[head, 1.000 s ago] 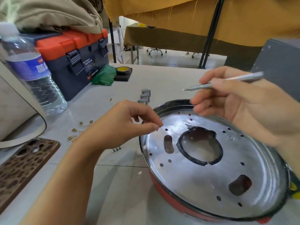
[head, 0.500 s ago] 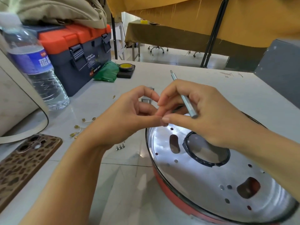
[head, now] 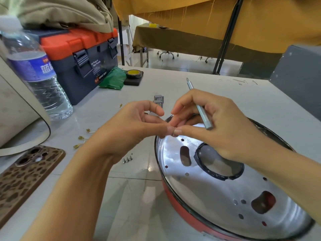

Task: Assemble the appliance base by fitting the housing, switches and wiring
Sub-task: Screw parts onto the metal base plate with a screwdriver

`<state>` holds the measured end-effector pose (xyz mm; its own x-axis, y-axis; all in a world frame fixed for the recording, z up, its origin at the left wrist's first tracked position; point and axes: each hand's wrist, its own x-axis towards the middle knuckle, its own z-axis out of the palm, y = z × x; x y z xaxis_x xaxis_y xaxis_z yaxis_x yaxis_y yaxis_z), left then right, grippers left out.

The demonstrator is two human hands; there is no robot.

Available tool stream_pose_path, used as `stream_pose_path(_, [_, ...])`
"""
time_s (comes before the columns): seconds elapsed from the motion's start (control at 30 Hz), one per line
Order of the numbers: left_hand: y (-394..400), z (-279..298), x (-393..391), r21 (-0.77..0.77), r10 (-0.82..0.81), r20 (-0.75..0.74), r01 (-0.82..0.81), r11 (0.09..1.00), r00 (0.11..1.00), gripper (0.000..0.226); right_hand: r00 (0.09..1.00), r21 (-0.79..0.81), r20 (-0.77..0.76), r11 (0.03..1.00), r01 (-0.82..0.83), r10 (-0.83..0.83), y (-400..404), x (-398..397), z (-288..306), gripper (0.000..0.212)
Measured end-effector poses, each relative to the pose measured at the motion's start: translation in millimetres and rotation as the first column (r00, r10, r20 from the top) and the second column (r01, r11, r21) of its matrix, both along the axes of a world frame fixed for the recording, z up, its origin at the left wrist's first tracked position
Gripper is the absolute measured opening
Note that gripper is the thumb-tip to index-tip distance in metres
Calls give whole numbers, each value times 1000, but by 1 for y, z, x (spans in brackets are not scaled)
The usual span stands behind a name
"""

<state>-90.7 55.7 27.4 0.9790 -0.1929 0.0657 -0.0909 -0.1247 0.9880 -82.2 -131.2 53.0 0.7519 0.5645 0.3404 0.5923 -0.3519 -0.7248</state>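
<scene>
Both hands have closed in together since a second ago; fingertips now meet over the far-left rim of the appliance base [head: 217,193] on the tabletop [head: 121,197]. Right hand [head: 220,124] grips the screwdriver [head: 199,108], tip pointing away. Left hand [head: 132,126] pinches something tiny, can't tell what. Loose screws [head: 127,160] lie just left of the base.

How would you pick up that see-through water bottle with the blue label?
Judging by its pose, hold the upright clear plastic water bottle around its labelled middle, coming from the right, its open side. A beige bag crowds its left, and the orange-lidded toolbox stands behind.
</scene>
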Motion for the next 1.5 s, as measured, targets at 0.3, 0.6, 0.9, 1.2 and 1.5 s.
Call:
stream_pose_path(0.3, [-4, 3, -2, -81, 20, -12, -21, 996, 1000, 38, 997, 53, 64, 998, 32, -36, -1, -1, 0, 22])
stream_pose_path(0.6, [1, -8, 4, 322, 248, 5, -237, 917, 969, 27, 1000, -85, -3, 996, 26, -26, -6, -1, -5, 25])
stream_pose_path(0.9, [-2, -14, 9, 299, 155, -58, -131, 945, 986, 21, 995, -172, -98, 984, -42, 25, -4, 3, -12, 27])
stream_pose_path(1.2, [0, -15, 10, 288, 127, -43, -109, 952, 991, 15, 984, -207, -140, 969, -134, 107, 4, 1, -17, 28])
stream_pose_path(1.5, [1, -14, 9, 254, 95, -94, -68, 965, 991, 20, 982, -252, -125, 953, -166, 138, 10, -3, -21, 26])
